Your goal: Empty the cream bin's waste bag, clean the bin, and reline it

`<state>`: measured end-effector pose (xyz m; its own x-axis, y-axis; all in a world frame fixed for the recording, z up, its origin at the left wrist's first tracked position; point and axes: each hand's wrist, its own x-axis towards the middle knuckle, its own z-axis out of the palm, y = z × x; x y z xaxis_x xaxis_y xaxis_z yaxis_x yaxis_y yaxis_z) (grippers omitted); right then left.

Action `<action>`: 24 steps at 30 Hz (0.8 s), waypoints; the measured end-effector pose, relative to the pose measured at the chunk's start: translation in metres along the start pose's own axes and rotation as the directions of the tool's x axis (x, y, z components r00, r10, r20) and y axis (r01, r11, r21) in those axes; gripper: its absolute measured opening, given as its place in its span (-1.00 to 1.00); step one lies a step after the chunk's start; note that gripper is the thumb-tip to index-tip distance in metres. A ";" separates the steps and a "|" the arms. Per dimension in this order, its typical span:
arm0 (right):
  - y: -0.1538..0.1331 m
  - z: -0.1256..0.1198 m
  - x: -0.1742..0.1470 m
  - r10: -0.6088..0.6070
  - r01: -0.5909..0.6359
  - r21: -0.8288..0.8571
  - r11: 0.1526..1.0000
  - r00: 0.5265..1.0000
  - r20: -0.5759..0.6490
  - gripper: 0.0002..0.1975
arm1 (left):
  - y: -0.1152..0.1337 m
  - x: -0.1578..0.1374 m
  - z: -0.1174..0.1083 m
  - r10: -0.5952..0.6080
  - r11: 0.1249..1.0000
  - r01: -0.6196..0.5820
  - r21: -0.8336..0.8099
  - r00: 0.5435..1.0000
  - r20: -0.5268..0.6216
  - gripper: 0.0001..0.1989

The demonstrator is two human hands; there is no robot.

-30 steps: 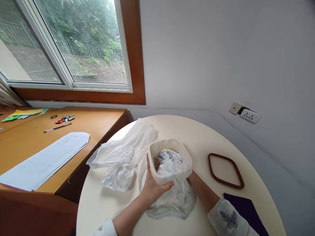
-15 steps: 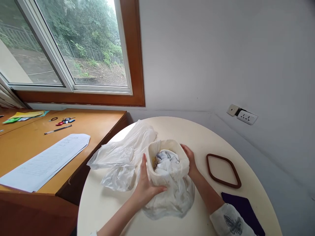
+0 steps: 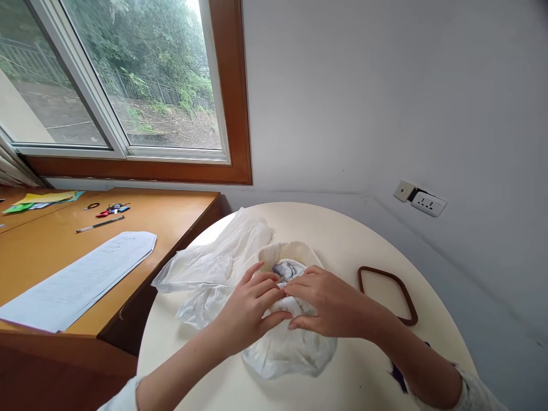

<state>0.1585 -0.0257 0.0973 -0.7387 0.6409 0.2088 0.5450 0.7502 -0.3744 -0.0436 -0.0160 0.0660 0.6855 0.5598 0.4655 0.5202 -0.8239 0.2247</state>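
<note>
A small cream bin [image 3: 293, 249] stands on the round table, lined with a white plastic bag [image 3: 295, 355] that is folded over its rim and spreads out on the near side. Crumpled white and grey stuff [image 3: 289, 269] lies inside it. Over the near rim, my left hand [image 3: 252, 308] has its fingers curled inward and its thumb outside on the bag. My right hand [image 3: 329, 302] meets it there in the same way, fingertips close together. Both seem to grip the bag's edge; the hands partly hide the rim and the fingertips.
More clear plastic [image 3: 222, 257] lies left of the bin. A brown rounded frame [image 3: 410, 299] rests to the right, with a dark purple piece [image 3: 399, 378] partly behind my right forearm. The wooden desk [image 3: 180, 211] at left holds papers [image 3: 94, 279], a pen [image 3: 100, 224] and keys [image 3: 113, 210].
My hands have left the bin's two sides and come together over its near rim, fingers now reaching over the edge. The bin has stayed in about the same place.
</note>
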 end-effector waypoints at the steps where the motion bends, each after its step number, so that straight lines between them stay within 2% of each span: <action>1: 0.001 0.001 0.002 0.006 -0.005 -0.026 1.000 0.999 0.038 -0.77 | 0.000 0.001 0.000 0.004 1.000 -0.004 0.014 1.000 0.022 -0.82; 4: 0.004 0.002 0.005 0.021 -0.011 -0.102 0.995 0.995 0.093 -0.88 | 0.001 0.002 -0.002 0.006 0.999 -0.009 0.054 0.998 0.067 -0.81; 9: 0.006 0.003 0.006 0.021 -0.011 -0.120 0.993 0.996 0.085 -0.90 | 0.002 0.006 -0.009 0.003 0.997 -0.011 0.072 0.993 0.118 -0.80; 14: 0.006 0.001 0.006 0.033 -0.026 -0.082 0.996 0.996 0.084 -0.94 | 0.005 0.016 -0.017 -0.022 0.994 -0.007 0.105 0.963 0.269 -0.83; 18: 0.005 -0.004 0.010 0.092 -0.075 -0.095 0.993 0.975 0.201 -0.90 | 0.008 0.022 -0.019 -0.012 0.989 -0.038 0.141 0.940 0.340 -0.86; 21: 0.004 -0.006 0.017 0.151 -0.109 -0.145 0.983 0.936 0.319 -0.83 | 0.008 0.025 -0.017 0.028 0.981 -0.099 0.168 0.924 0.380 -0.86; 24: 0.006 -0.005 0.023 0.175 -0.133 -0.129 0.983 0.895 0.411 -0.80 | 0.008 0.029 -0.018 0.034 0.968 -0.148 0.205 0.880 0.474 -0.83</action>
<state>0.1468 -0.0053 0.1047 -0.7285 0.6376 -0.2504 0.6850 0.6732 -0.2787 -0.0285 -0.0081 0.0969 0.8622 0.5065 0.0110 0.5066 -0.8618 -0.0268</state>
